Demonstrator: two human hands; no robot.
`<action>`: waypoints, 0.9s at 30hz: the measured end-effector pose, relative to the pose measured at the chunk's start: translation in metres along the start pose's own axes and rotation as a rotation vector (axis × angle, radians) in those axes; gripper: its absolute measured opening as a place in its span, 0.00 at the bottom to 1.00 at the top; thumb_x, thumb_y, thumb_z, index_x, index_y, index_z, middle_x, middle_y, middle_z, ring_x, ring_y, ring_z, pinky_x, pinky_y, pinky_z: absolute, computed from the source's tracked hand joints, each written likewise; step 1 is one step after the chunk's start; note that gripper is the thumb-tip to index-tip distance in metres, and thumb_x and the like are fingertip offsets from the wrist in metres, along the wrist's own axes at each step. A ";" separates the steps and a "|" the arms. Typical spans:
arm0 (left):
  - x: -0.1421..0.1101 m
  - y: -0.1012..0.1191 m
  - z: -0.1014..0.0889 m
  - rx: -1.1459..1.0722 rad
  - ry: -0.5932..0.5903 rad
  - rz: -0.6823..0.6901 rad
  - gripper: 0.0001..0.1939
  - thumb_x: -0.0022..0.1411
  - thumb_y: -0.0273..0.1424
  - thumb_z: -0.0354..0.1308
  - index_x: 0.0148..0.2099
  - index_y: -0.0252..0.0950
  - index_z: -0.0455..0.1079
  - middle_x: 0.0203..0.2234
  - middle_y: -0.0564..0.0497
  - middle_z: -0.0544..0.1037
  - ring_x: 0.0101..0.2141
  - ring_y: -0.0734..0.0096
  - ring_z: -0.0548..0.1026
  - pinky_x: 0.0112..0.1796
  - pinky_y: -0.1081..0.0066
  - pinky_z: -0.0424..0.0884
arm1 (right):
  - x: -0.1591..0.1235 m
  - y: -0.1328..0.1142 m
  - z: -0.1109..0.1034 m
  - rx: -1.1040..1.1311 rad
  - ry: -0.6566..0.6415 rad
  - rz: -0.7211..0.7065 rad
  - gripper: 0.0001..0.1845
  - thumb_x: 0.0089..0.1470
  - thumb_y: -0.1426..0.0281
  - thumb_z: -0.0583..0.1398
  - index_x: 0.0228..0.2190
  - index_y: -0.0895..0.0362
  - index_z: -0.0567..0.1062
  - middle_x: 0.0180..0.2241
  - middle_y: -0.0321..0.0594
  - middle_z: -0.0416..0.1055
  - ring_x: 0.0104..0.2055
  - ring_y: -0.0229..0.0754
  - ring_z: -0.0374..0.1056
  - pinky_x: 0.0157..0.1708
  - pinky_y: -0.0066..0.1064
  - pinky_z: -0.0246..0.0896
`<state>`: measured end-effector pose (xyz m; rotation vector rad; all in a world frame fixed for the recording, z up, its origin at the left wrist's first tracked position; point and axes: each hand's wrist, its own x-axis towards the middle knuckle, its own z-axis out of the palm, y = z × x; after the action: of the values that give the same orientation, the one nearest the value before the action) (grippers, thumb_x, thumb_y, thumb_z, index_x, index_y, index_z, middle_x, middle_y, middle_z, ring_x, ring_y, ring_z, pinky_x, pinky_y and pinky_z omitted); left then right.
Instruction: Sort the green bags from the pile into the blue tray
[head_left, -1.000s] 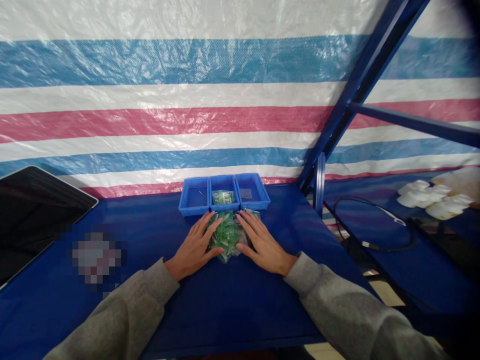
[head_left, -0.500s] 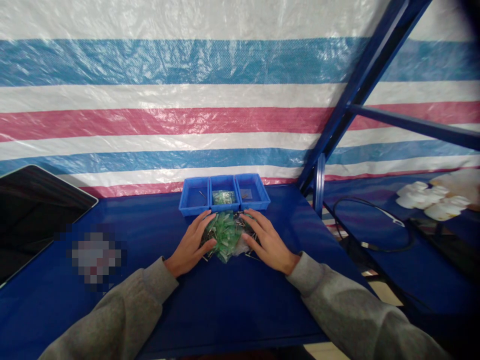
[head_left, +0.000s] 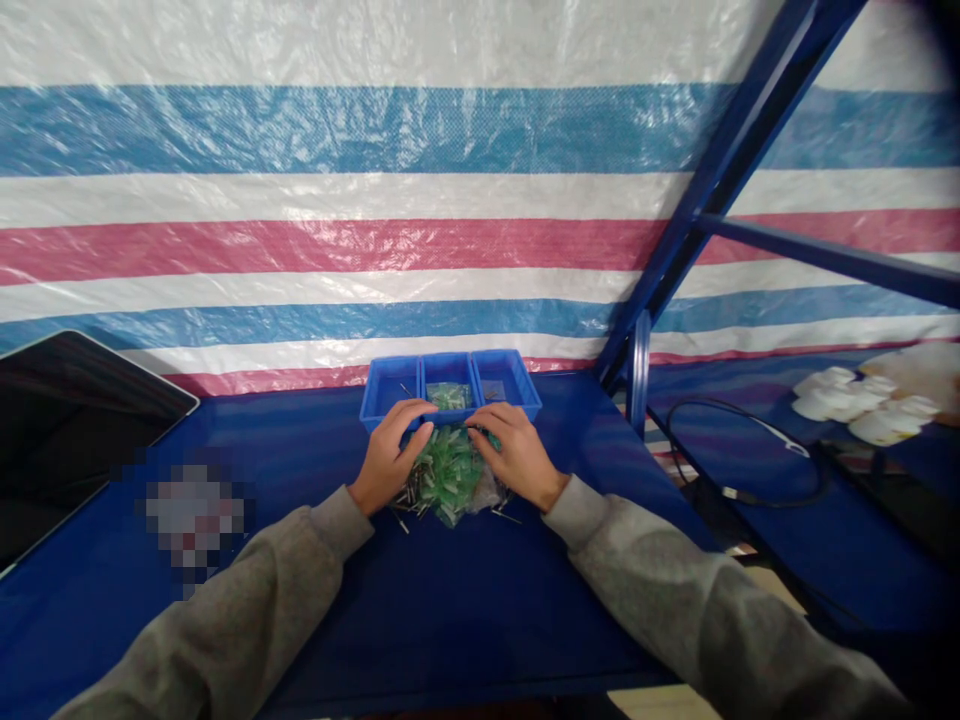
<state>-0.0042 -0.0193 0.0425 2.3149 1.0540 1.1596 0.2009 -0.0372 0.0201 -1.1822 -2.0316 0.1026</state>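
Observation:
A heap of small green translucent packets point(head_left: 450, 475) lies on the blue table, with thin metal pins point(head_left: 405, 495) spilling from its left side. Some clear plastic point(head_left: 489, 492) shows at its right. My left hand point(head_left: 391, 452) curves round the far left of the heap, thumb and fingers apart. Across from it, my right hand point(head_left: 519, 455) arches over the far right edge, fingers bent and partly hiding packets. Neither hand visibly grips anything. Just behind the fingertips stand three joined blue bins: the left bin point(head_left: 375, 405), the middle bin point(head_left: 448, 358) holding green packets, and the right bin point(head_left: 517, 385).
A dark screen with a pale edge point(head_left: 82, 430) stands at the left, near a blurred-out patch point(head_left: 196, 515). On the right are a blue metal frame point(head_left: 675, 240), a black cable point(head_left: 739, 500) and several white bottles point(head_left: 847, 395). Striped sheeting point(head_left: 337, 245) hangs behind.
Both hands have shifted to the far side of the heap and closer together, their fingers more bent. More of the packets and pins now shows in front of them.

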 end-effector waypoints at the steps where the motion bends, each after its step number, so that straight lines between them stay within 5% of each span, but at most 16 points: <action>1: 0.004 0.000 0.002 -0.013 0.017 0.013 0.12 0.65 0.33 0.46 0.47 0.35 0.67 0.44 0.47 0.71 0.47 0.67 0.68 0.49 0.65 0.64 | 0.003 0.000 0.003 0.005 0.012 -0.006 0.11 0.58 0.69 0.52 0.37 0.55 0.73 0.37 0.42 0.71 0.43 0.44 0.64 0.44 0.38 0.57; 12: 0.004 -0.010 0.010 -0.038 0.050 0.085 0.11 0.64 0.31 0.48 0.41 0.35 0.71 0.37 0.46 0.74 0.41 0.68 0.71 0.44 0.68 0.67 | -0.014 -0.001 0.011 0.047 0.113 -0.089 0.09 0.57 0.72 0.53 0.33 0.56 0.73 0.32 0.41 0.70 0.37 0.42 0.63 0.39 0.36 0.54; 19: 0.014 -0.008 -0.001 -0.020 0.010 0.027 0.10 0.64 0.31 0.49 0.39 0.35 0.71 0.35 0.49 0.75 0.38 0.70 0.72 0.41 0.71 0.67 | -0.025 -0.053 0.011 -0.092 -0.173 -0.377 0.09 0.57 0.68 0.54 0.29 0.57 0.72 0.28 0.40 0.67 0.34 0.42 0.59 0.36 0.36 0.51; 27: 0.011 -0.017 0.001 -0.051 -0.027 -0.029 0.11 0.63 0.33 0.50 0.39 0.35 0.71 0.33 0.49 0.76 0.33 0.71 0.74 0.38 0.72 0.69 | -0.029 -0.103 0.035 -0.230 -0.390 -0.232 0.18 0.54 0.59 0.55 0.30 0.62 0.72 0.30 0.46 0.67 0.38 0.48 0.59 0.38 0.39 0.52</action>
<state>-0.0067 0.0000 0.0375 2.2621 1.0331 1.1277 0.1128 -0.1079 0.0221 -1.1180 -2.5676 -0.0183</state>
